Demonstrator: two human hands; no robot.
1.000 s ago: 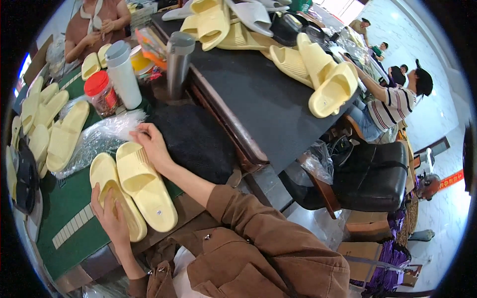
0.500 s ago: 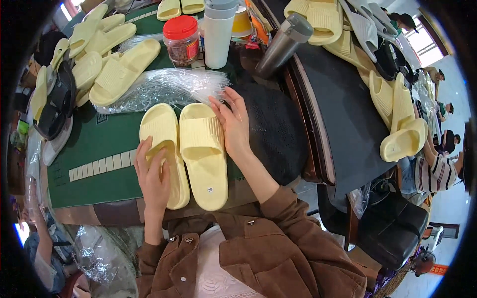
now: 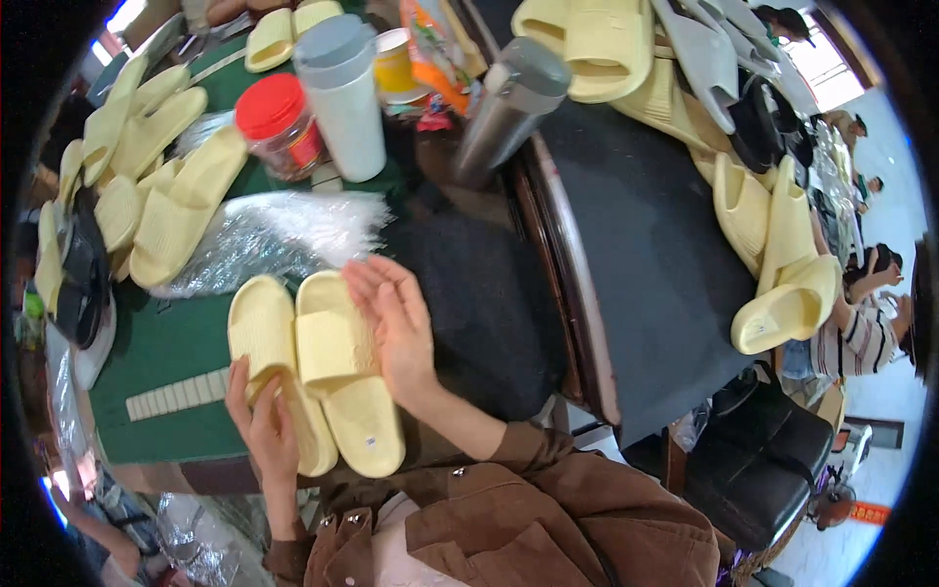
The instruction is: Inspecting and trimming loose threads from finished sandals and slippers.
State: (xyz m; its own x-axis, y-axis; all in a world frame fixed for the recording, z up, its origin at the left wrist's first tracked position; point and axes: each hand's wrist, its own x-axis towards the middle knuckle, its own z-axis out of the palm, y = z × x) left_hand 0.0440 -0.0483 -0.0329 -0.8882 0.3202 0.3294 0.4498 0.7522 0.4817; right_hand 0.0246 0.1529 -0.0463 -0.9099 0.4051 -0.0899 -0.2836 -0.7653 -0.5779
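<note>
Two pale yellow slippers lie side by side, toes away from me: a left slipper (image 3: pixel 262 328) and a right slipper (image 3: pixel 337 344) with a small sticker on its footbed. My left hand (image 3: pixel 266 426) grips the left slipper at its outer edge and strap opening, fingers bent around it. My right hand (image 3: pixel 399 338) rests along the outer side of the right slipper's strap with fingers stretched out. Just beyond the toes is a bunch of clear plastic bags (image 3: pixel 293 235), near my right fingertips.
Several yellow slippers (image 3: pixel 186 210) and black ones (image 3: pixel 83 284) are heaped at left. Behind the bags stand a red-lidded jar (image 3: pixel 279 127), a white tumbler (image 3: pixel 342 108) and a grey flask (image 3: pixel 509 108). More slippers (image 3: pixel 782 303) line the black table (image 3: pixel 646 254) at right.
The view has shifted, so the table things appear lower and further left. Both hands stay at the same pair of slippers; the right hand's fingers lie straighter along the strap.
</note>
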